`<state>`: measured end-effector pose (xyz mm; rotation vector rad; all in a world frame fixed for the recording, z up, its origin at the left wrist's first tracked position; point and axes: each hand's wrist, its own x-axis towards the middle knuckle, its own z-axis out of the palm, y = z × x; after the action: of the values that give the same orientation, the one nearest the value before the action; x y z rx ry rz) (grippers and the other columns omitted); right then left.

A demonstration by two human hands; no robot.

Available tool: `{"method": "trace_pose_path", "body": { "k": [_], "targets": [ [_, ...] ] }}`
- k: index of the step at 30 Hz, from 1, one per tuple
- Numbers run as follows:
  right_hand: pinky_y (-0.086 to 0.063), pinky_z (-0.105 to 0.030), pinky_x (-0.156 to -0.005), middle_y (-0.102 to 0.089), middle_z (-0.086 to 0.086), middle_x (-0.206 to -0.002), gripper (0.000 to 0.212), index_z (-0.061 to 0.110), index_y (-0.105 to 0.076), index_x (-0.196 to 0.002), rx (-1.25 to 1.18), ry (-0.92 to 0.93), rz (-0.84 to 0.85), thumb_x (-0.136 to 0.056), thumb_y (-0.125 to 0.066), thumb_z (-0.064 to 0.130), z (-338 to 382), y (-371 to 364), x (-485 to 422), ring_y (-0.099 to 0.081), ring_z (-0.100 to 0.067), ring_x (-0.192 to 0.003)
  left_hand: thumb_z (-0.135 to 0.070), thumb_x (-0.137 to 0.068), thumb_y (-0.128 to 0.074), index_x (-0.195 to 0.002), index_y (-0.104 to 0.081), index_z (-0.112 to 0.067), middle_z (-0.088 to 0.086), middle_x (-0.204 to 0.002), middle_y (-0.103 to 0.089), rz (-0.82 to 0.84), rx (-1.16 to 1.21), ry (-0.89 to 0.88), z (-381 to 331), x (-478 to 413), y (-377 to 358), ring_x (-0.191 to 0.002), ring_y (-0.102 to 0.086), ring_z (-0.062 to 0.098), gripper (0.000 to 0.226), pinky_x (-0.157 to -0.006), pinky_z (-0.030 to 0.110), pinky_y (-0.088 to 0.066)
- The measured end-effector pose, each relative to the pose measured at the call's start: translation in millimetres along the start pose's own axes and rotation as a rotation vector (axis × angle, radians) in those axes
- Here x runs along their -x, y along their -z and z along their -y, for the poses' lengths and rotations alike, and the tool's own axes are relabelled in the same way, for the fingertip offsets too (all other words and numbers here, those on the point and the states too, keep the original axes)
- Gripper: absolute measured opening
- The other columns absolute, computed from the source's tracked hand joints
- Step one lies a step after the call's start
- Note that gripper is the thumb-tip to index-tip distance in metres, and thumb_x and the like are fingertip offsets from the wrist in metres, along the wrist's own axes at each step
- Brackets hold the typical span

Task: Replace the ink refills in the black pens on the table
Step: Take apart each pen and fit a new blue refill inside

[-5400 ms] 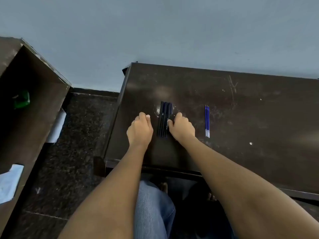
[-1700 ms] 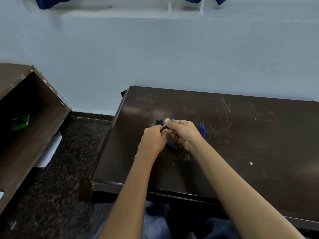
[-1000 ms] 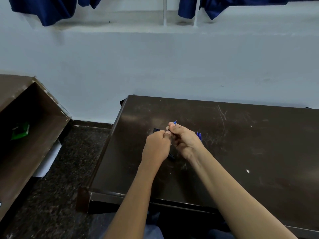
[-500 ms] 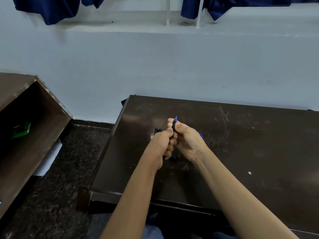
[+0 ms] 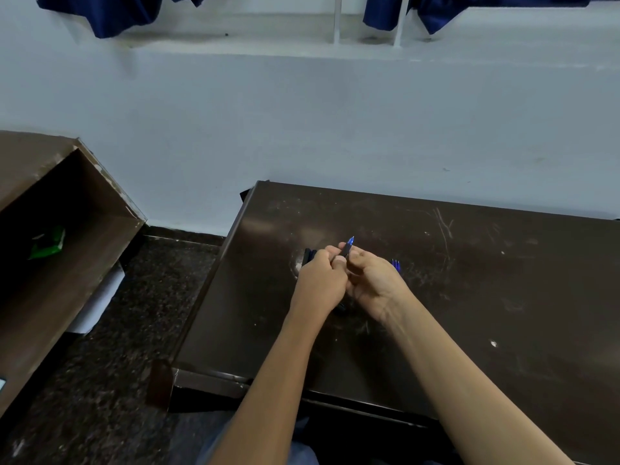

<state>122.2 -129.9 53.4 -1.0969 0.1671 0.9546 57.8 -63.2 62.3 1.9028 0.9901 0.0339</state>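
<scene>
Left grip (image 5: 318, 280) and right grip (image 5: 374, 283) both clasp one black pen (image 5: 346, 251).
Its blue tip points up, above the dark surface (image 5: 469, 297).

A pale wall (image 5: 335, 122) rises behind the scratched brown table (image 5: 503, 297); an open brown cabinet (image 5: 67, 189) stands left on dark speckled floor (image 5: 110, 380). Navy cloth (image 5: 110, 11) hangs above.

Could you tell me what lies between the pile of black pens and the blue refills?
In the head view, the left hand and right hand, gripping one pen.
</scene>
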Motion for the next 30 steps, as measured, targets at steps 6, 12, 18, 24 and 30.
{"method": "trace_pose_path", "body": {
  "k": [6,12,18,24,30],
  "targets": [
    [-0.05,-0.018,-0.045,-0.061,-0.005,-0.07,0.009,0.005,-0.059,-0.084,0.055,0.021,0.002,-0.092,-0.058,0.009,1,1,2,-0.062,-0.005,-0.046,-0.032,-0.1,-0.033,-0.094,-0.052,-0.017,-0.001,-0.088,-0.052,-0.005,-0.087,-0.023,2,-3,-2,-0.065,-0.045,0.003,0.025,-0.054,0.02,-0.031],
    [-0.052,-0.022,-0.047,-0.071,-0.005,-0.088,0.023,0.007,-0.064,-0.097,0.066,-0.024,0.04,-0.096,-0.042,0.003,5,4,-1,-0.069,-0.011,-0.06,-0.027,-0.1,-0.031,-0.097,-0.059,-0.011,0.0,-0.079,-0.054,-0.016,-0.084,0.03,4,-6,0,-0.063,-0.046,0.005,0.032,-0.056,0.021,-0.033],
    [-0.054,-0.022,-0.05,-0.061,-0.008,-0.067,0.005,0.005,-0.062,-0.084,0.127,-0.007,0.025,-0.089,-0.061,0.007,3,8,-3,-0.06,-0.011,-0.05,-0.03,-0.099,-0.035,-0.108,-0.06,-0.011,0.01,-0.106,-0.066,0.039,0.031,0.069,5,-4,7,-0.096,-0.063,0.031,0.033,-0.082,0.044,-0.051],
    [-0.052,-0.018,-0.051,-0.065,-0.005,-0.079,0.017,0.008,-0.062,-0.092,0.097,-0.005,0.018,-0.096,-0.047,0.002,2,8,-5,-0.065,-0.011,-0.062,-0.027,-0.098,-0.038,-0.107,-0.062,-0.013,0.008,-0.099,-0.07,0.006,0.097,0.077,10,-9,11,-0.072,-0.058,0.011,0.03,-0.07,0.027,-0.047],
    [-0.051,-0.015,-0.052,-0.064,-0.004,-0.073,0.005,0.009,-0.063,-0.082,0.112,0.027,0.032,-0.086,-0.067,0.008,-5,9,-6,-0.063,-0.005,-0.054,-0.028,-0.094,-0.052,-0.098,-0.062,-0.016,0.001,-0.088,-0.072,0.036,0.12,0.055,15,-7,12,-0.067,-0.061,0.005,0.016,-0.052,0.016,-0.04]
  ]
}}
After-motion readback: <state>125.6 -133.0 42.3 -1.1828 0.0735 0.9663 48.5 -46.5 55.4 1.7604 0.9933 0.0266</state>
